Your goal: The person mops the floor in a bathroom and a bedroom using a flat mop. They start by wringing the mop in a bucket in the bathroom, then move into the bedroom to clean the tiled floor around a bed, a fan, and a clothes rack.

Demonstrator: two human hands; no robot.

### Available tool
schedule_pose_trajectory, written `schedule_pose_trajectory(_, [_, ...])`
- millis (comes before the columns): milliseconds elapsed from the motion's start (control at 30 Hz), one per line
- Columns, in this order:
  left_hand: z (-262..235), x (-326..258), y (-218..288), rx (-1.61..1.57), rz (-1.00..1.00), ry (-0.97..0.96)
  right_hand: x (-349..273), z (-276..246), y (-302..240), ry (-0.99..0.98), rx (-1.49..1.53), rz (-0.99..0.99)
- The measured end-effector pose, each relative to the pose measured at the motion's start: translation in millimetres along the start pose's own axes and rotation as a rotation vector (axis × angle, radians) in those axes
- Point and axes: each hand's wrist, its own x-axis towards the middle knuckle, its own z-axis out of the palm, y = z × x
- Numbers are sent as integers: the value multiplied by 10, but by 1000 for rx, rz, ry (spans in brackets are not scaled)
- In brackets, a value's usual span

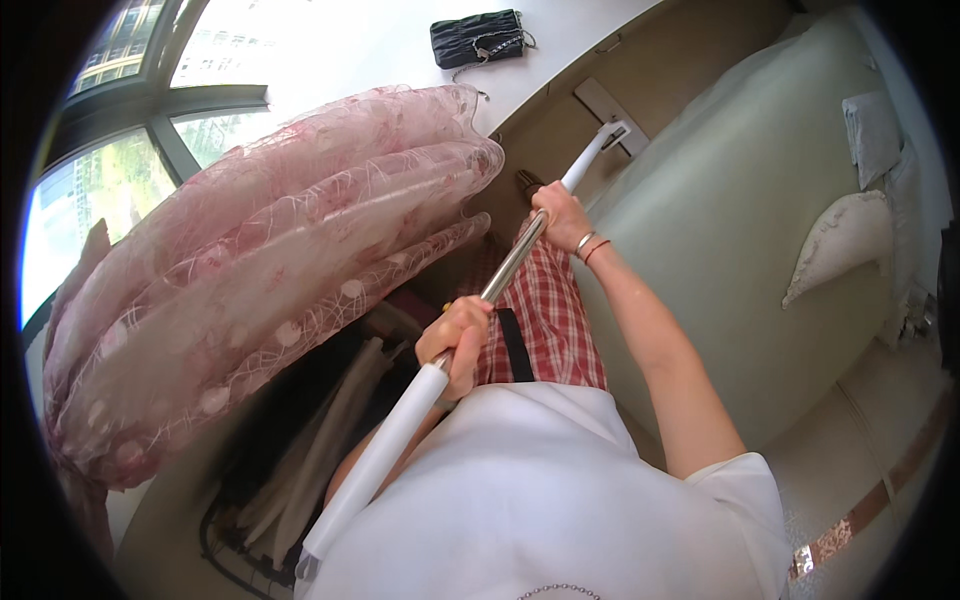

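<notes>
A flat mop (516,258) with a bare metal middle runs aslant from my lower left up to the far right. My left hand (456,345) is wrapped round the pole just above its long white grip. Farther up, my right hand (563,217) closes round it near the white lower section, with a metal bangle and a red cord on that wrist. At the far end, the flat mop head (598,108) lies on the brown floor (535,130) beside the bed.
A bed with a pale green cover (730,230) borders the right, with a cushion (840,240) on it. Pink patterned curtains (290,230) bulge in at left before the windows. A black handbag (480,40) lies on the white sill. Dark shelving with cloth (330,440) is low at left.
</notes>
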Motion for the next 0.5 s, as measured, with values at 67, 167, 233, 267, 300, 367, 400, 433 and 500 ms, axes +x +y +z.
schedule_pose_trajectory(67, [271, 342, -305, -59, -28, -33, 156, -262, 502, 90, -51, -14])
schedule_pose_trajectory(167, [681, 915, -664, -113, 30, -87, 386, -760, 1043, 123, -119, 57])
schedule_pose_trajectory(233, [886, 1161, -903, -133, 87, -64, 520, -966, 1345, 162, -153, 49])
schedule_pose_trajectory(267, [967, 1260, -1012, -140, 88, -75, 563, -1036, 1559, 203, -159, 5])
schedule_pose_trajectory(300, [1046, 1334, -1111, -137, 89, -81, 597, -1080, 1677, 248, -164, -38])
schedule_pose_trajectory(367, [1078, 1328, -1200, -111, 85, -99, 573, -1061, 1832, 240, -161, 28])
schedule_pose_trajectory(400, [1078, 1325, -1207, -90, 83, -114, 575, -1088, 1858, 239, -166, 60])
schedule_pose_trajectory(433, [1070, 1304, -1206, -69, 82, -128, 543, -1047, 1847, 230, -183, 53])
schedule_pose_trajectory(500, [979, 1151, -1078, -38, 76, -152, 423, -873, 1717, 235, -110, 44])
